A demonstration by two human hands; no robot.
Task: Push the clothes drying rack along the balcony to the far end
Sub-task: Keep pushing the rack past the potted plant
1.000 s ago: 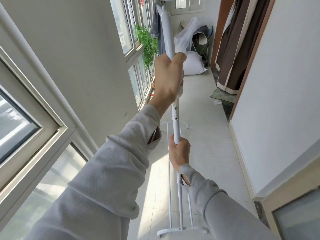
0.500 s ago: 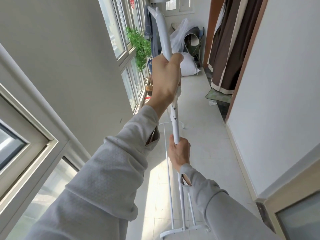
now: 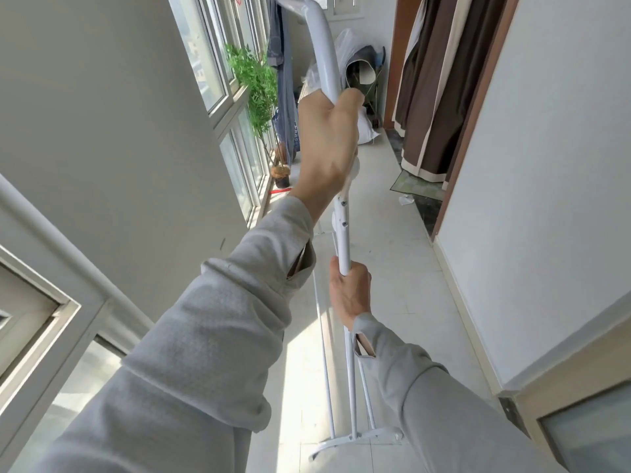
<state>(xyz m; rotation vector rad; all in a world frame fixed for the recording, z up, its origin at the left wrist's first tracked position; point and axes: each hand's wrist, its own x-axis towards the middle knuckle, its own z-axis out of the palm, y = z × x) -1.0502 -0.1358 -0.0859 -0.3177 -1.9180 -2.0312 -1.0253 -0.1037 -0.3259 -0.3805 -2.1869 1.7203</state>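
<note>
A white metal clothes drying rack point(image 3: 344, 233) stands on the pale tiled balcony floor directly in front of me, its upright post running from a curved top bar down to a foot bar at the bottom. My left hand point(image 3: 326, 145) is wrapped around the post high up, just under the curved top. Lower on the same post, my right hand point(image 3: 350, 291) grips it. Both arms wear grey sleeves. A blue garment point(image 3: 285, 80) hangs from the rack's far end.
Windows point(image 3: 218, 63) line the left side, with a green potted plant point(image 3: 257, 80) on the floor beside them. Bags and a folded item point(image 3: 362, 70) are piled at the far end. Brown curtains point(image 3: 433, 87) and a doorway mat point(image 3: 416, 186) lie on the right wall.
The view has moved forward along the balcony, and the plant and far-end pile look closer. Both hands keep the same grip on the rack post.
</note>
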